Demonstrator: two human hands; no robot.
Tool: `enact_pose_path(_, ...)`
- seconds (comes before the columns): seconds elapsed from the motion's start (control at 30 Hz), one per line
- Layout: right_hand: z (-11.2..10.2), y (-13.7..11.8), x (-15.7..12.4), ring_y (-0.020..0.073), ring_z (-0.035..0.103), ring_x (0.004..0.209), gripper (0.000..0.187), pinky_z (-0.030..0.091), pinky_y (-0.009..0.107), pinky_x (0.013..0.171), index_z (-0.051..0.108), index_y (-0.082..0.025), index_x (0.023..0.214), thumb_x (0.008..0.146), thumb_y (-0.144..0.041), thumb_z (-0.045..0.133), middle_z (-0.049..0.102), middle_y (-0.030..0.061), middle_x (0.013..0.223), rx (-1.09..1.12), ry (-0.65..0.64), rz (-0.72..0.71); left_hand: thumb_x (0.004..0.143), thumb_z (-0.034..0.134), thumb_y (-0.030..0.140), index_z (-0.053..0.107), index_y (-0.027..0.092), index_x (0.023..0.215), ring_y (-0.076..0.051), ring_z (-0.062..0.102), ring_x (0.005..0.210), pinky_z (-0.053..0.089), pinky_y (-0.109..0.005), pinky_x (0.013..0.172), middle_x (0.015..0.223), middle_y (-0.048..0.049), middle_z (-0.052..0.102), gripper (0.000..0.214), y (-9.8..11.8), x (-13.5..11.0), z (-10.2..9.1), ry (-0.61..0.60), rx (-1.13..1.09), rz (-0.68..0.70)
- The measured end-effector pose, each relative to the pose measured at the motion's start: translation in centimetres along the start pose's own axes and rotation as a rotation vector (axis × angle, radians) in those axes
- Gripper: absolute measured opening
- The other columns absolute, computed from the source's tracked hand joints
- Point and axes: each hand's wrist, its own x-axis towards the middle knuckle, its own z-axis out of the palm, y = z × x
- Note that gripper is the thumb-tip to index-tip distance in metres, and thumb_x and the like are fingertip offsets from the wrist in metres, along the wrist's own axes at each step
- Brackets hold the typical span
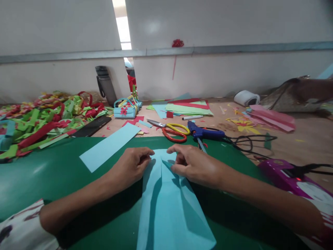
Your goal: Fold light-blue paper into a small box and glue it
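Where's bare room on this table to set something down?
Free: green mat left of the left hand, below the blue strip; wooden tabletop right of the black cable, before the pink sheets. Crowded: scrap pile far left, scissors and glue gun mid-table.

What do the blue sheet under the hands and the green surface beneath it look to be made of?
The blue sheet looks like thin matte paper: it holds sharp creases. The green surface seems smooth plastic or vinyl, judging by its soft sheen.
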Motion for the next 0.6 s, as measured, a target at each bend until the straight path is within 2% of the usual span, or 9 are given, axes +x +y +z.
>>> enact_pose_path(0.1, -0.6, 0.0, -0.2, 0.0105, 0.048, 0.054, 0.043, 0.031, 0.020, 0.048, 0.056, -0.013, 0.112, 0.069, -0.012, 0.052, 0.057, -0.0023, 0.064, -0.053, -0.012, -0.029, 0.085, 0.044, 0.022, 0.065, 0.012, 0.098, -0.016, 0.058, 0.070, 0.043, -0.025, 0.064, 0.082, -0.0047, 0.067, 0.027, 0.4, 0.0, -0.2, -0.022, 0.015, 0.001)
enact_pose_path(0.23, -1.7, -0.3, -1.1, 0.0093, 0.045, 0.050, 0.029, 0.030, 0.020, 0.046, 0.063, -0.016, 0.096, 0.070, -0.013, 0.051, 0.054, -0.0035, 0.057, -0.089, -0.036, -0.104, 0.085, 0.044, 0.024, 0.066, 0.012, 0.095, -0.014, 0.054, 0.065, 0.041, -0.023, 0.060, 0.075, -0.0026, 0.064, 0.027, 1.7, -0.5, -0.5, -0.054, -0.035, -0.014)
enact_pose_path(0.4, -2.8, -0.5, -2.0, 0.0084, 0.042, 0.047, 0.023, 0.026, 0.019, 0.042, 0.066, -0.019, 0.088, 0.071, -0.014, 0.051, 0.052, -0.0044, 0.056, -0.124, -0.105, -0.177, 0.084, 0.045, 0.026, 0.065, 0.014, 0.094, -0.011, 0.050, 0.061, 0.039, -0.020, 0.055, 0.071, -0.0001, 0.061, 0.026, 2.8, -1.2, -0.6, -0.158, -0.205, -0.017)
enact_pose_path(0.5, -2.7, -0.3, -2.0, 0.0084, 0.041, 0.047, 0.023, 0.026, 0.019, 0.042, 0.066, -0.019, 0.086, 0.070, -0.014, 0.050, 0.050, -0.0045, 0.056, -0.122, -0.197, -0.179, 0.083, 0.047, 0.026, 0.064, 0.014, 0.094, -0.010, 0.048, 0.058, 0.037, -0.018, 0.051, 0.067, 0.0014, 0.060, 0.024, 2.6, -1.3, -0.4, -0.198, -0.316, -0.045)
enact_pose_path(0.6, -2.0, 0.0, -1.7, 0.0086, 0.042, 0.050, 0.019, 0.027, 0.019, 0.044, 0.066, -0.018, 0.083, 0.070, -0.016, 0.052, 0.050, -0.0038, 0.059, -0.121, -0.211, -0.170, 0.081, 0.050, 0.021, 0.064, 0.014, 0.093, -0.011, 0.050, 0.060, 0.038, -0.019, 0.054, 0.071, 0.0003, 0.062, 0.021, 2.2, -1.2, -0.1, -0.151, -0.216, -0.017)
